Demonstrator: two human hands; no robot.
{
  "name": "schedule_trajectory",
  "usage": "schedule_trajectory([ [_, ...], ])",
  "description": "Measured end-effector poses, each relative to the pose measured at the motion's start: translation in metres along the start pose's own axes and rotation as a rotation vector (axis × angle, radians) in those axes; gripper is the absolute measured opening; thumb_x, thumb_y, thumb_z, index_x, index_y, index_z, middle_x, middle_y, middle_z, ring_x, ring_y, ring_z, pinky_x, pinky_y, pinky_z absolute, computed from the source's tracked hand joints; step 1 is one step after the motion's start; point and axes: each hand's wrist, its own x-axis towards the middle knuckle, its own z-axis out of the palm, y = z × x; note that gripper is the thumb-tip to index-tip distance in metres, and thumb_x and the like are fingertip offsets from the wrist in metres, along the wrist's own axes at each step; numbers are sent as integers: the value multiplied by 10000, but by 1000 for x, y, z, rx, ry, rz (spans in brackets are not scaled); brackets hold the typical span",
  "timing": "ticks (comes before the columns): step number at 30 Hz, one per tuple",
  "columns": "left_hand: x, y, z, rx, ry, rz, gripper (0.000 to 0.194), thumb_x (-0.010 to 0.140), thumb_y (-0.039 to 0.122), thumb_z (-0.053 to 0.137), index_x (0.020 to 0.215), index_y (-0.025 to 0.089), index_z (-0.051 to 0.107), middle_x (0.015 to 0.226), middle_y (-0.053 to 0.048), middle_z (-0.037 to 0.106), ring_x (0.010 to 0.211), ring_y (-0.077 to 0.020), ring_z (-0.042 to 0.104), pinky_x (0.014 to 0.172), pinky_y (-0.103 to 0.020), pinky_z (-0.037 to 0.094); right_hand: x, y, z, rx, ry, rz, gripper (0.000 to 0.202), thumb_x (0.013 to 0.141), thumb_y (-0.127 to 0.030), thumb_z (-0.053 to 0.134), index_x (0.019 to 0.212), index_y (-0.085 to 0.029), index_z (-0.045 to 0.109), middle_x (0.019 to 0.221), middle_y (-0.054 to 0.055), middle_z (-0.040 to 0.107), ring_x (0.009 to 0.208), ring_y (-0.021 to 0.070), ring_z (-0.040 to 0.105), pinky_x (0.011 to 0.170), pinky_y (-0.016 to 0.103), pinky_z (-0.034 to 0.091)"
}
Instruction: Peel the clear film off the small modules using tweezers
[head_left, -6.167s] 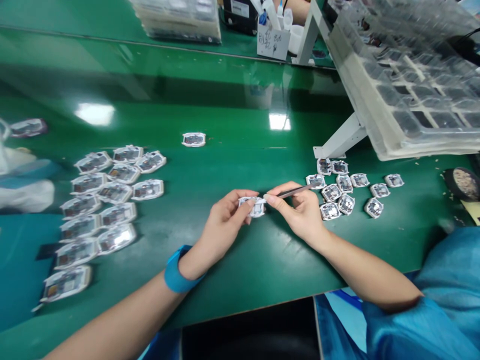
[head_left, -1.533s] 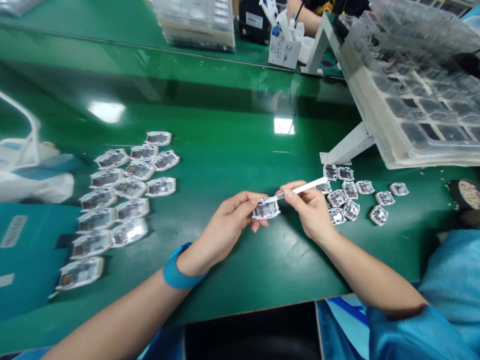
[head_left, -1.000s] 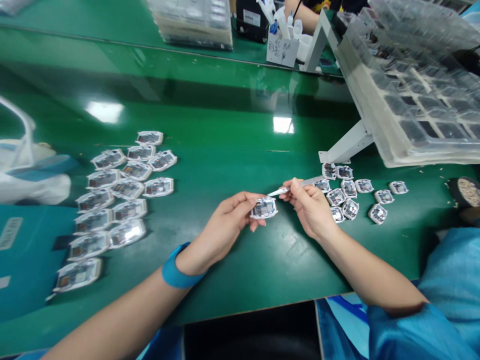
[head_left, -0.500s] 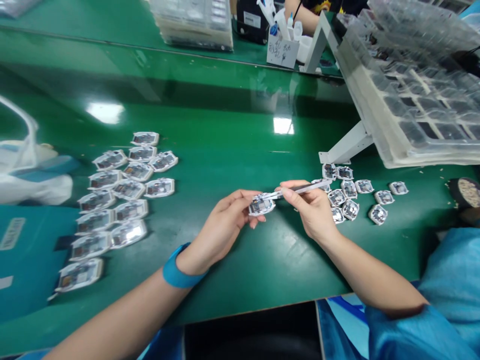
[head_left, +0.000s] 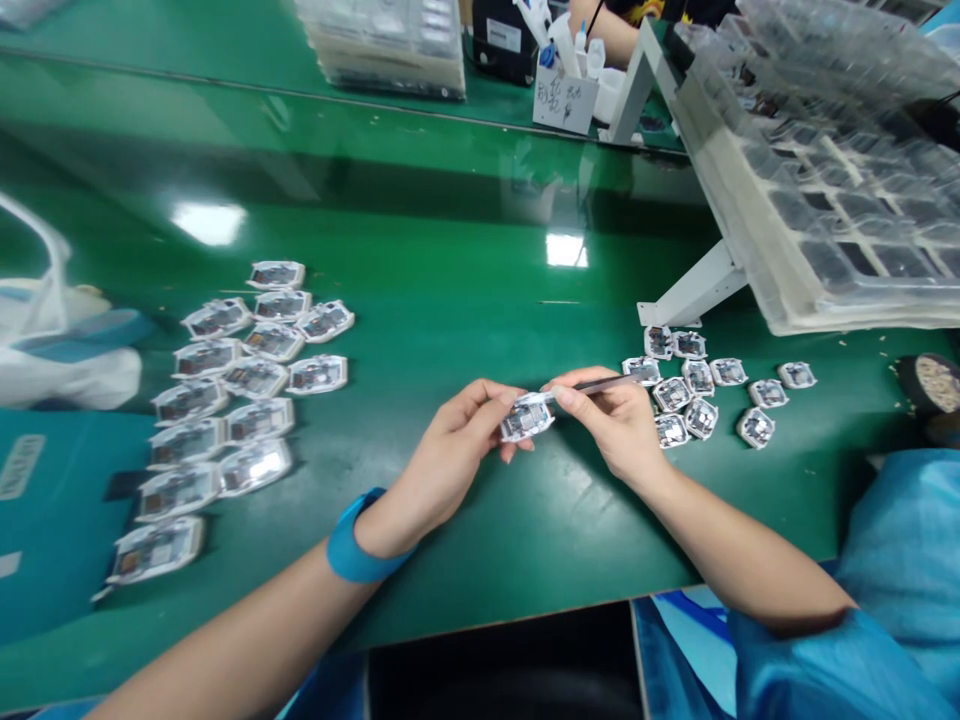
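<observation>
Held between the thumb and fingers of my left hand (head_left: pixel 469 430) is a small white device housing (head_left: pixel 526 418) with electronic parts showing inside. My right hand (head_left: pixel 611 415) is closed around a pair of tweezers (head_left: pixel 600 384), whose tips reach the upper right edge of that housing. Whether the tips grip a part there is too small to tell. Several similar housings (head_left: pixel 700 378) lie just right of my right hand. A larger group of the same housings (head_left: pixel 255 378) is spread on the green table to the left.
A slanted white rack (head_left: pixel 720 200) with clear compartment trays stands at the right. Stacked clear trays (head_left: pixel 386 50) and a labelled white holder (head_left: pixel 564 100) are at the back. A teal folder (head_left: pixel 60 520) lies left, a dark bowl (head_left: pixel 930 385) far right. Another person's arm (head_left: pixel 611 35) shows behind.
The tweezers have swung to a flatter angle, with their tips close to the housing's right edge. My right hand has shifted slightly left. The left hand still holds the housing.
</observation>
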Motion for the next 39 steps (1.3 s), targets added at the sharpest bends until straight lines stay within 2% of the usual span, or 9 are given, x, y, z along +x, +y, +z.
schedule_trajectory([
  [6,1,-2,-3,49,-20,23,180,889,321,627,841,147,624,633,-19,655,539,-113,534,504,-232,392,-1,1,-1,13,-67,-27,157,801,-380,767,839,-232,728,791,3,754,733,153,699,726,307,569],
  [8,2,-3,-5,64,-31,38,180,893,318,618,843,144,622,605,-8,642,506,-96,494,487,-222,374,-2,0,-1,-44,-86,-112,115,828,-334,747,852,-223,727,850,23,763,796,167,713,764,327,577],
  [11,4,-4,-7,79,-35,51,185,892,323,616,844,145,614,581,2,631,480,-85,463,467,-212,355,-5,-2,-1,-168,-102,-341,40,860,-236,712,896,-225,724,897,45,766,869,189,715,816,373,574],
  [14,4,-4,-8,81,-32,38,195,870,337,639,840,147,608,569,4,626,477,-87,475,453,-205,350,-5,-4,-2,-279,-102,-555,81,860,-175,704,916,-234,713,876,46,773,862,202,713,826,407,567],
  [16,4,-4,-7,83,-35,19,204,859,345,649,841,146,609,561,5,623,480,-90,485,451,-201,352,-4,-5,-2,-331,-117,-630,97,858,-158,705,920,-233,710,872,48,780,852,206,714,821,413,561],
  [20,3,-1,-6,75,-45,-5,210,857,347,644,845,139,615,543,9,610,471,-85,474,447,-196,343,-3,-5,-4,-373,-147,-671,105,870,-150,694,932,-233,711,882,48,788,854,207,713,824,414,549],
  [24,2,0,-5,65,-53,-16,200,874,335,618,855,137,614,557,0,618,481,-90,473,454,-203,344,-3,-5,-5,-358,-141,-647,89,864,-158,706,914,-230,721,875,47,790,847,207,715,824,410,548],
  [33,3,-4,-6,164,-53,21,204,902,343,584,881,144,622,583,-2,625,493,-91,469,471,-208,352,-3,0,-6,-249,-83,-305,73,883,-288,693,894,-223,722,896,48,765,858,191,718,797,363,583],
  [39,6,-10,-8,179,-53,5,177,864,333,627,843,159,605,598,13,604,500,-89,490,462,-198,347,-3,-3,-4,-245,-105,-223,102,868,-318,707,882,-218,715,834,28,754,797,174,719,742,320,586],
])
